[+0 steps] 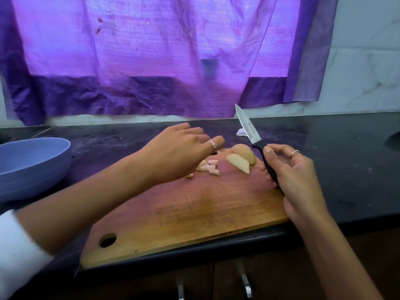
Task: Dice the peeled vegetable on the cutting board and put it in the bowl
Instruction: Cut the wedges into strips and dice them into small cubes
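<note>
A wooden cutting board [194, 208] lies on the dark counter. At its far end sit peeled potato pieces: a larger chunk [243, 153] and a wedge [238, 163] in front of it. A small pile of diced bits [208, 167] lies to their left. My left hand [179, 148] hovers over the diced bits with fingers stretched out, holding nothing. My right hand [296, 178] grips the black handle of a knife [249, 128] at the board's right edge, blade pointing up and away. A blue bowl [32, 161] stands at the left.
A purple curtain [151, 57] hangs behind the counter. A small white scrap [242, 132] lies on the counter [346, 159] behind the knife. The board's front edge overhangs the counter front, above cabinet handles [246, 284].
</note>
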